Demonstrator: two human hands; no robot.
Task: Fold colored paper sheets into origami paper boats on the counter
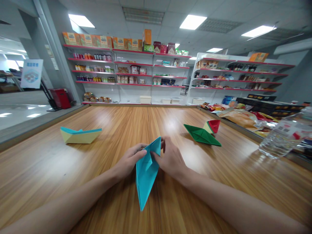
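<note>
Boat of blue paper (146, 175) is at twelve o'clock, near me, pinched by my left hand (131, 157) and right hand (172, 159). Toward ten o'clock stands a yellow-blue boat (80, 138); at one, a green boat (202, 134) partly covers a red-cream boat (214, 126); at two, a clear bottle (279, 138) partly blocks snack packets (241, 117).

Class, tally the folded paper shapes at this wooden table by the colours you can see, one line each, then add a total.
Blue shape: 1
Blue and pale yellow shape: 1
Green shape: 1
Red and pale yellow shape: 1
Total: 4
</note>
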